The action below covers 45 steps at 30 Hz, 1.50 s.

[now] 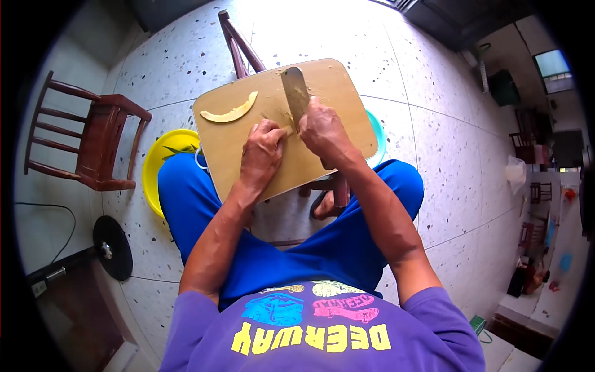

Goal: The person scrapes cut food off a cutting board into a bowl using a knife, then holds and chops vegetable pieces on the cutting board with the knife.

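My right hand [325, 130] is wrapped round the handle of a kitchen knife [295, 90], whose broad blade points away from me over a wooden cutting board [232, 152]. Bits of pale residue cling to the blade. Just left of it, my left hand [263, 152] rests on the board with curled fingers, pressing a small pale yellow piece [287, 130] close to the blade; the fingers mostly hide it. A curved pale yellow slice [230, 111], like melon or pumpkin, lies at the board's far left. Small scraps are scattered around the knife.
The board sits on a wooden stool between my knees. A yellow basin [152, 170] with green leaves [180, 149] is at the left, and a turquoise basin [377, 139] shows at the right. A wooden chair [99, 139] and a black round base [113, 248] stand farther left.
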{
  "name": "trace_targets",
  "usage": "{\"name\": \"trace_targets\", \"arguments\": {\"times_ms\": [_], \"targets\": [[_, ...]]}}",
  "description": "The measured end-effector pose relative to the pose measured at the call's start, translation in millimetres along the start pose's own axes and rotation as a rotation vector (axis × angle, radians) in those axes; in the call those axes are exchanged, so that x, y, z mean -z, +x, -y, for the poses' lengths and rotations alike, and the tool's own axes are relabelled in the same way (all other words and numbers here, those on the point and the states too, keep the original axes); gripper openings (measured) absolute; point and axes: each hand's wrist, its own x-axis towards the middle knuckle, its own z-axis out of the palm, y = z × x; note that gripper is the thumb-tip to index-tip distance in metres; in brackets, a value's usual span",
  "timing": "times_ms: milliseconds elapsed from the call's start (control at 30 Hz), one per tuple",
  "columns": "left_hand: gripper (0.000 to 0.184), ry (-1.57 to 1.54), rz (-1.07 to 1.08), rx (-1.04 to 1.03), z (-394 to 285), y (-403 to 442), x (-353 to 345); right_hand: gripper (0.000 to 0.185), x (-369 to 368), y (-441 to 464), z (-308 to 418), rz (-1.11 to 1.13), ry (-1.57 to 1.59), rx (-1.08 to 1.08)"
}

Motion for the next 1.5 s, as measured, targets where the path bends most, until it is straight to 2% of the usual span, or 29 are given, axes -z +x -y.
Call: {"name": "trace_targets", "arguments": {"times_ms": [67,200,333,533,667,933,1267,1500], "targets": [[0.011,-0.002,-0.066,-0.025,-0.5,1.2,-2.2,0.019,6.2,-10.0,-3.1,-0.052,-0.008,0.039],[0.007,0.028,-0.020,-0.009,0.8,0.7,-0.7,0.017,14.9,-18.5,-23.0,-0.142,-0.001,0.202],[0.010,0.098,0.043,-0.012,-0.4,1.6,4.6,0.013,32.0,-25.3,-23.1,-0.197,-0.110,0.222],[0.015,0.118,0.054,0.017,-1.1,3.1,9.2,0.013,35.1,-30.0,-20.1,-0.100,-0.046,0.250],[0.007,0.113,0.018,0.007,2.0,4.0,7.1,0.014,30.5,-27.9,-16.4,-0.049,-0.097,0.234],[0.011,0.107,0.025,0.007,-4.4,5.2,10.1,0.016,22.6,-20.3,-4.8,0.064,-0.277,0.158],[0.009,0.064,0.022,-0.025,2.8,4.9,10.8,0.020,45.7,-22.0,-3.2,-0.065,-0.097,0.118],[0.009,0.073,0.022,-0.037,7.5,4.1,8.1,0.019,32.8,-17.0,-13.6,-0.030,-0.179,0.123]]}}
